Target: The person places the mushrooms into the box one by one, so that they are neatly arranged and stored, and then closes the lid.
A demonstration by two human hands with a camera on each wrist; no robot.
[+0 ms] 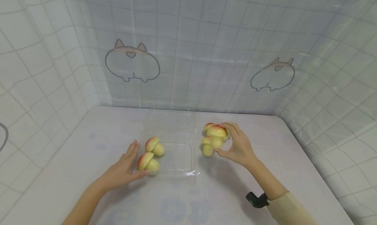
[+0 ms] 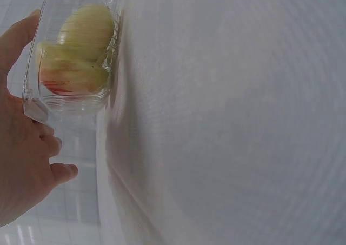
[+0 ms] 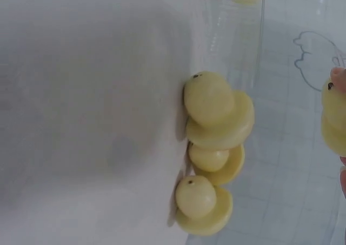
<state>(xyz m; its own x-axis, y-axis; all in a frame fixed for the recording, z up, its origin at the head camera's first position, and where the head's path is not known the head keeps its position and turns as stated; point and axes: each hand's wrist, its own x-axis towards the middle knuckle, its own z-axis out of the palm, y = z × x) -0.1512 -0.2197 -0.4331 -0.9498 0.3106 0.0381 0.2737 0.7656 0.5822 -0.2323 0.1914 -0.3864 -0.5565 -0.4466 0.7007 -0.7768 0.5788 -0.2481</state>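
Observation:
My right hand (image 1: 240, 148) pinches a toy mushroom (image 1: 217, 133) with a red-and-yellow cap and pale yellow stem between thumb and fingers. At the right edge of the right wrist view, this mushroom is clear of the table. Close by it, several similar mushrooms (image 3: 208, 101) lie on the table. My left hand (image 1: 122, 169) is at the left side of a clear plastic box (image 1: 179, 158), thumb at the front rim and fingers extended along the side. Inside the box, two mushrooms (image 1: 152, 145) lie one behind the other along the left.
The box's clear lid (image 1: 169, 120) lies folded back behind it. A pale cloth covers the table (image 1: 235, 199), and a grid-patterned curtain (image 1: 203, 55) with animal drawings rises at the back and sides. A black strap or mount (image 1: 256, 200) sits at my right wrist.

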